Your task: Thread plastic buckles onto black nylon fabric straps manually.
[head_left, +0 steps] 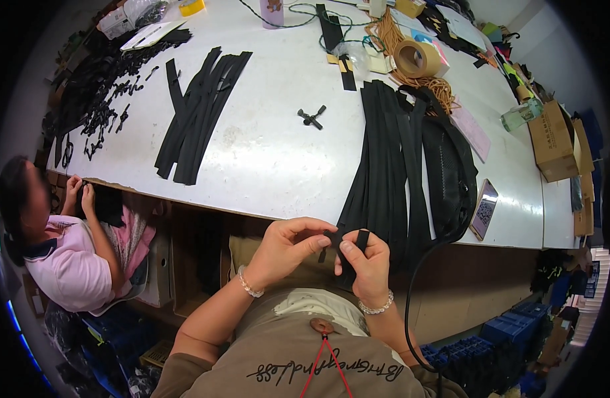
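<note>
Just off the table's front edge, both my hands work close together. My right hand (pixel 367 268) is closed around a black webbing strap (pixel 363 239), thumb on top. The fingers of my left hand (pixel 288 247) pinch a small black piece (pixel 323 255) at the strap's end; its exact kind is too small to tell. Beside my right hand, a bundle of long black straps (pixel 384 166) runs up the table and hangs over the edge. A few small black fittings (pixel 311 118) lie in the middle of the table.
More black straps (pixel 199 119) lie left of centre, with many small black parts (pixel 109 119) farther left. A black bag (pixel 448 172), a phone (pixel 484 209), a tape roll (pixel 416 58) and a carton (pixel 554 142) are to the right. A co-worker (pixel 79 259) sits at left.
</note>
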A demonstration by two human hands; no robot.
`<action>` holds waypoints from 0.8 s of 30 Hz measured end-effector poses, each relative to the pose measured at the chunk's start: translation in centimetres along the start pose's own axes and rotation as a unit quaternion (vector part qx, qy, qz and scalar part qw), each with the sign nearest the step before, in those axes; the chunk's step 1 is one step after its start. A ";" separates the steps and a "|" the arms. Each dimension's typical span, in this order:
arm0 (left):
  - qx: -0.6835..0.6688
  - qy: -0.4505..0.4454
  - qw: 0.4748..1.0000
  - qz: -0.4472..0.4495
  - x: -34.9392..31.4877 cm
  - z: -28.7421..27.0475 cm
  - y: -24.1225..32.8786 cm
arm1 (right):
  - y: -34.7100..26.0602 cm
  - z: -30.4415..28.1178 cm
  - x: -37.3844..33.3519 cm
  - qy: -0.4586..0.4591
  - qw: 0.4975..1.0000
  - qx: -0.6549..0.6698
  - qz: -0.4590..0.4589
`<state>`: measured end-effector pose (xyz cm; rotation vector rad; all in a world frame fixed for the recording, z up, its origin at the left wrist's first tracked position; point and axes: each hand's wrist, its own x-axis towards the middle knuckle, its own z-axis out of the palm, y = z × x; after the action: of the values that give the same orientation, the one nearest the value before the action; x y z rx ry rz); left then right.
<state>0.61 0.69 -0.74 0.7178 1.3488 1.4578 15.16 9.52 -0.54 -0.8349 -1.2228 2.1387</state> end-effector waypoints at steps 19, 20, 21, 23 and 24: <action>-0.062 -0.015 0.996 0.057 0.1 -0.7 -3.0 | -0.2 0.3 -0.6 -0.079 0.983 0.072 0.151; -0.078 -0.018 0.995 0.062 0.1 -0.6 -3.2 | -0.1 0.3 -0.6 -0.069 0.983 0.080 0.152; -0.095 -0.021 0.993 0.067 0.0 -0.6 -3.3 | -0.1 0.3 -0.6 -0.069 0.983 0.080 0.153; -0.100 -0.030 0.993 0.053 -0.1 -0.6 -3.4 | 0.1 0.2 -0.7 -0.073 0.982 0.074 0.155; -0.105 -0.039 0.993 0.040 -0.1 -0.6 -3.4 | 0.2 0.2 -0.7 -0.072 0.982 0.075 0.155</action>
<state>0.98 -0.02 -4.10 0.6905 1.0991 1.5903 15.45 8.87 -0.45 -0.8636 -1.0381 2.5462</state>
